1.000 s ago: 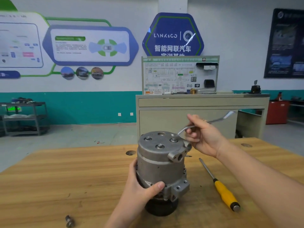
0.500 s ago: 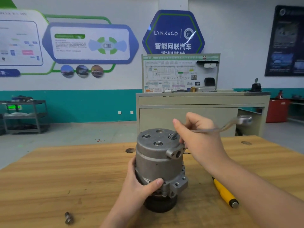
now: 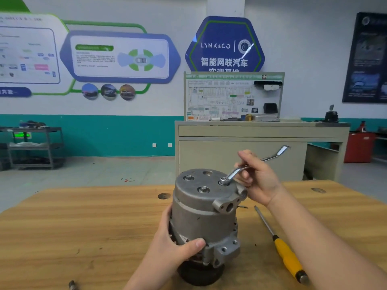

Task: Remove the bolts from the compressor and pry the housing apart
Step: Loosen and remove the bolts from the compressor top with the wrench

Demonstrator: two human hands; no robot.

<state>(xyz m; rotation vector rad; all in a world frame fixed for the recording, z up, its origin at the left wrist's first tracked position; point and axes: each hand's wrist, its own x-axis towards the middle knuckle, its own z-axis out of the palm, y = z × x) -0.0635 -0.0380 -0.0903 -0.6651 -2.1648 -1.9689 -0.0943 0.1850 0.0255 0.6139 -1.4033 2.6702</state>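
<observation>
— Three bolt heads show on the compressor (image 3: 206,208), standing on end mid-counter (image 3: 83,227). Why do we hold it low?
— Our left hand (image 3: 173,245) grips the body, likely against the turning. Our right hand (image 3: 256,178) has its grip closed round the wrench (image 3: 236,171), ring end seated on the right-hand bolt (image 3: 223,182).
— Containers?
— None seen. One loose bolt (image 3: 72,285) and the screwdriver (image 3: 280,245) lie on bare wood.

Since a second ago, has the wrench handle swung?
Yes. The wrench swung toward the person, then back out, ring end on the compressor's right bolt.
</observation>
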